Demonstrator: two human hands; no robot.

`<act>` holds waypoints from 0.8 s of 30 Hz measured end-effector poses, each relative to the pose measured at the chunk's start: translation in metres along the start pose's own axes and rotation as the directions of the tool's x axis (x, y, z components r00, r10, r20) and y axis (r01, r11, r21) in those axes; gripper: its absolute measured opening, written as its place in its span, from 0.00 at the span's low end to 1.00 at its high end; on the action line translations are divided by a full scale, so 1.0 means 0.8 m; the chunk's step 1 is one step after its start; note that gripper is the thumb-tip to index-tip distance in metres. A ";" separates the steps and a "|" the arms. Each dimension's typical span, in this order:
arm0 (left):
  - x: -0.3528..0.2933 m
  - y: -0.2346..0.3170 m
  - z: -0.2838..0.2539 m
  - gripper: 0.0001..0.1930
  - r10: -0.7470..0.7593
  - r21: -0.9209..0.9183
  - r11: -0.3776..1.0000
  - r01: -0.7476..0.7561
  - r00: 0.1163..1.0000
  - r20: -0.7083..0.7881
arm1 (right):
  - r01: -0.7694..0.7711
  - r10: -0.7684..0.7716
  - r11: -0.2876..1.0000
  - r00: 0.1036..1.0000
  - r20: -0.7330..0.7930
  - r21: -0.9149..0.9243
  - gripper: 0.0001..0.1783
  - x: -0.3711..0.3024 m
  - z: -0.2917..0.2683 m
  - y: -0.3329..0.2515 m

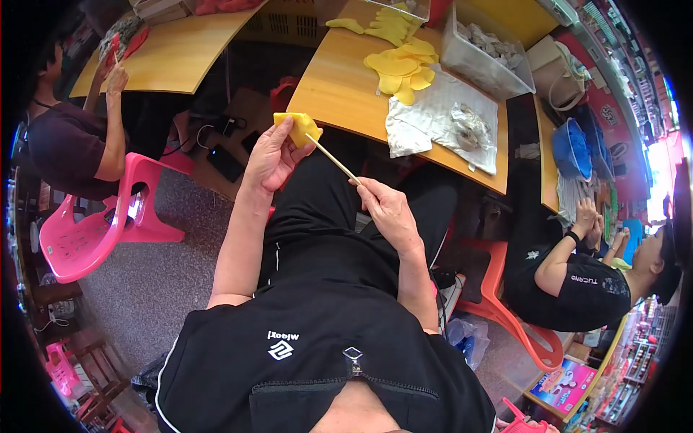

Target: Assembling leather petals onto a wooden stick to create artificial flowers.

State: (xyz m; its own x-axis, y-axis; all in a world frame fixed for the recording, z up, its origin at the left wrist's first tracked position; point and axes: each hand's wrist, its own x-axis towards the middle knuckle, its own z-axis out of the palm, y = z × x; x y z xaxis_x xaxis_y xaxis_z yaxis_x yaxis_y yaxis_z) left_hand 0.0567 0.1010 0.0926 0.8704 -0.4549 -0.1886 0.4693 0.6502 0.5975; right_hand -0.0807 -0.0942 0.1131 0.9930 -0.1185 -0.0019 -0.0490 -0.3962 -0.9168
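Note:
Above my lap, my left hand (268, 162) pinches a small yellow fabric piece (300, 130) between thumb and fingers. My right hand (390, 216) is closed round the lower end of a thin wooden stick (336, 160). The stick slants up to the left, and its far tip meets the yellow piece; whether it goes inside or only presses on it I cannot tell. Beyond my hands, more yellow fabric pieces (404, 66) lie heaped on the wooden table (332, 79). Beside them is a white cloth (440, 108) with a crumpled clear plastic bag (469, 126) on it.
A clear plastic bin (482, 54) of whitish stuffing stands at the table's far right, near a beige handbag (557, 72). People work at the left and right. A pink chair (108, 224) and an orange stool (498, 296) flank me. A blue basin (572, 150) is further right.

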 end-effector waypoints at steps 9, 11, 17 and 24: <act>0.002 -0.002 -0.006 0.14 -0.013 -0.015 1.000 0.015 0.996 0.090 | -0.088 0.087 0.996 0.996 0.035 0.016 0.12 0.000 -0.018 0.000; 0.001 -0.002 -0.002 0.14 0.000 0.029 1.000 -0.001 0.998 0.057 | -0.074 0.073 0.997 0.996 0.043 0.014 0.13 0.000 -0.018 0.002; 0.003 -0.005 -0.006 0.14 0.015 0.117 0.993 -0.023 0.997 0.072 | -0.062 0.062 0.998 0.995 0.079 0.005 0.12 0.000 -0.022 0.011; 0.003 -0.005 -0.009 0.14 -0.006 0.057 0.998 0.003 0.999 0.053 | -0.095 0.093 0.995 0.993 0.067 0.024 0.13 0.000 -0.031 0.015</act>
State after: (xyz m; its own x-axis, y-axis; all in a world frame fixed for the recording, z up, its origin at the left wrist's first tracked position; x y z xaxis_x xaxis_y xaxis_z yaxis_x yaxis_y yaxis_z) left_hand 0.0579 0.1020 0.0843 0.8584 -0.4903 -0.1506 0.4625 0.6131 0.6404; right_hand -0.0840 -0.1215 0.1116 0.9891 -0.0932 -0.1140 -0.1403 -0.3615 -0.9217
